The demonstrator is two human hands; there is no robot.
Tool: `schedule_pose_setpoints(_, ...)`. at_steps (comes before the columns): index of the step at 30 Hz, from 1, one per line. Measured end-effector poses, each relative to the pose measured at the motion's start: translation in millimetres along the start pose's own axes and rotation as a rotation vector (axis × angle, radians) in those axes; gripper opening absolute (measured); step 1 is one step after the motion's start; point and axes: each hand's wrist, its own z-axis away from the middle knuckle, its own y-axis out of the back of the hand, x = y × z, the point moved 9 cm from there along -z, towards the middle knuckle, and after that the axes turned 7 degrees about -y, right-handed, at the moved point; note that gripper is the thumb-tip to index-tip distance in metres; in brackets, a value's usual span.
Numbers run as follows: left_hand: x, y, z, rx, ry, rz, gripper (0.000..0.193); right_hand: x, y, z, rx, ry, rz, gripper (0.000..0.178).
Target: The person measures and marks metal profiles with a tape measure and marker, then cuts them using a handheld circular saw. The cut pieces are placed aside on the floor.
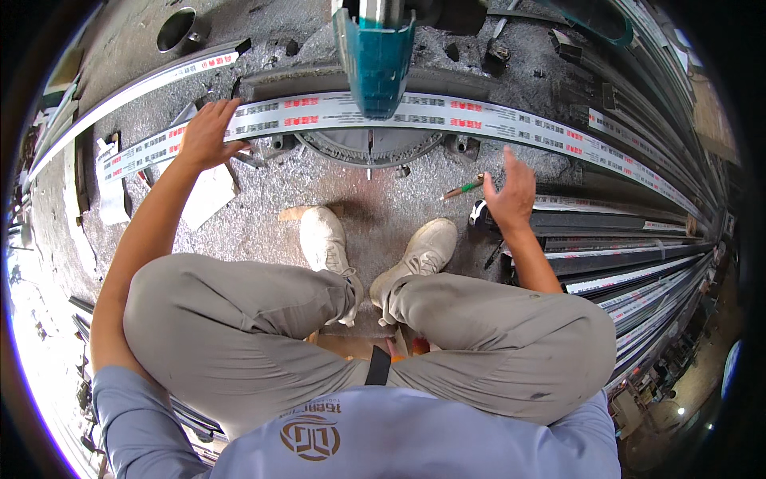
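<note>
A long metal profile (279, 114) in white printed film lies crosswise under the teal guard (375, 64) of a mitre saw. Part of the saw's round base (351, 145) shows in front of the profile. My left hand (210, 134) grips the profile left of the saw, fingers over its far edge and thumb at the near side. On the other side, my right hand (513, 191) is off the profile's near edge, empty, with thumb and fingers apart. A green pen-like stick (463, 188) lies just left of that hand.
Film-wrapped profiles (638, 263) are stacked along the right. Another long strip (152, 89) runs off at the far left. A metal cup (182, 32) stands at the back left, and white paper (209, 195) lies below my left hand. Metal shavings (263, 211) cover the surface.
</note>
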Motion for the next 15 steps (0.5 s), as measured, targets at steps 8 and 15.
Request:
schedule_pose_setpoints(8, -69, -6, 14, -0.063, 0.183, -0.054, 0.111, 9, 19, -78, 0.145, 0.144, 0.033, 0.092)
schedule_pose_setpoints(15, 0, 9, -46, 0.122, 0.026, 0.283, 0.121, 11, 6, -110, 0.035, 0.165, -0.068, 0.094)
